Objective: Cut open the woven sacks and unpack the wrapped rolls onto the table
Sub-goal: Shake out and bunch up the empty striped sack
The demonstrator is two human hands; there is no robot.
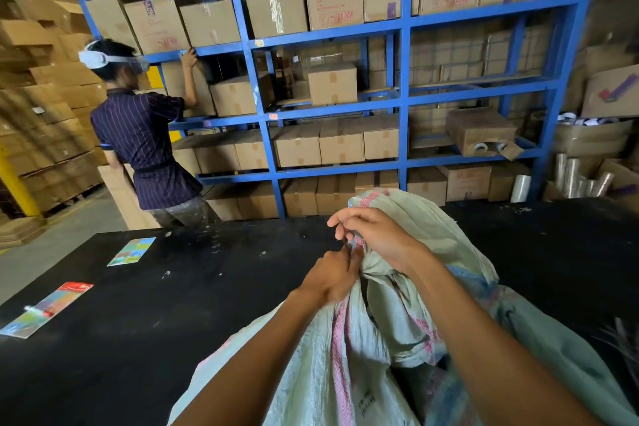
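Note:
A pale green woven sack [345, 356] with pink and blue stripes lies on the black table [138, 322] in front of me, its neck gathered into a bunch. My left hand [332, 278] grips the bunched neck from the left side. My right hand [377, 239] pinches the sack's top just above it, fingers curled. A second sack [539, 332], more blue-green, lies to the right under my right arm. What is inside the sacks is hidden. No cutting tool shows in either hand.
Two colourful flat packets [131, 252] [48, 308] lie on the table's left part. Another person [145, 138] stands beyond the table's far left corner at blue shelving [404, 79] full of cardboard boxes. Clear film rolls [574, 180] stand at the right.

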